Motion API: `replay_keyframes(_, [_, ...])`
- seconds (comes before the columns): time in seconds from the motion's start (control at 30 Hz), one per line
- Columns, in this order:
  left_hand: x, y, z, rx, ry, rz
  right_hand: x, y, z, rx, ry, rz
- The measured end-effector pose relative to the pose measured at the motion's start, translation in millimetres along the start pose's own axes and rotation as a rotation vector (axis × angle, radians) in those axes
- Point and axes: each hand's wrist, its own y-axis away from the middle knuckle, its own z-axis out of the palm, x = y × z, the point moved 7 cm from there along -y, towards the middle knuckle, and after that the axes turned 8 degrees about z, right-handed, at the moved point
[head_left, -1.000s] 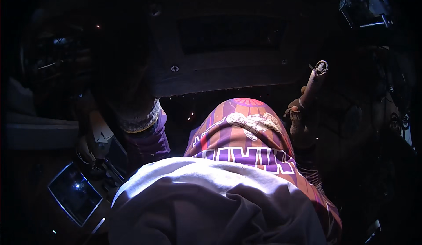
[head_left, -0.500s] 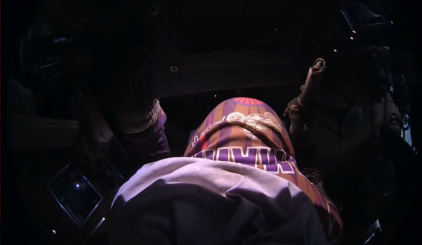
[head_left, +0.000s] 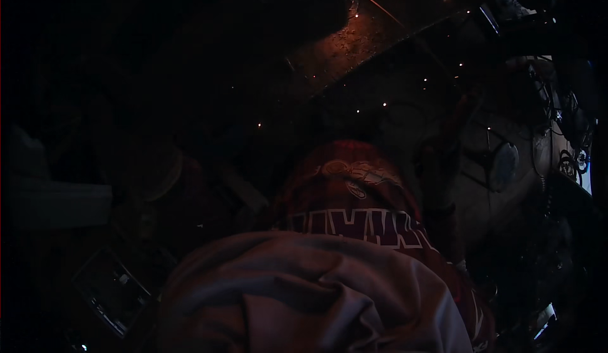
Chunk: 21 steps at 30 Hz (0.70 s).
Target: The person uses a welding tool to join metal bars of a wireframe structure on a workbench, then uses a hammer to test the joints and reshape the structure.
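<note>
Gone far darker than a second ago, view swung aside. Left hand [head_left: 136, 217] dim beneath a pale cuff [head_left: 161, 175], close above a flat dark tray [head_left: 111, 289] at lower left; fingers impossible to tell. Right hand lost in shadow. Patterned red garment [head_left: 354, 207] and grey cloth [head_left: 304, 296] centre.

Very dark scene; the setting reads as a workshop or garage-type work area. Evidence: a rough, speckled slab surface [head_left: 354, 42] at the top with bright sparks scattered over it; tangled cables and metal hardware [head_left: 570, 144] along the right edge; a round disc-shaped part [head_left: 505, 163] beside them; a flat rectangular framed panel [head_left: 111, 289] low on the left. Finer detail not resolvable in this light.
</note>
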Motion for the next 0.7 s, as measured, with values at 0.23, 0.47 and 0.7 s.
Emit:
replay_keyframes(0.23, [-23.4, -10.8, 17.6, -0.064, 0.411, -0.223, -0.6, 0.2, -10.2, 0.102, 0.022, -0.045])
replay_keyframes(0.47, [-51.5, -23.9, 27.6, -0.082, 0.444, -0.313, 2.8, 2.0, -24.8, 0.122, 0.05, 0.012])
replay_keyframes(0.7, [-45.2, -12.1, 19.2, 0.23, 0.101, -0.102, 17.3, -4.5, -29.3, 0.138, 0.1, -0.024])
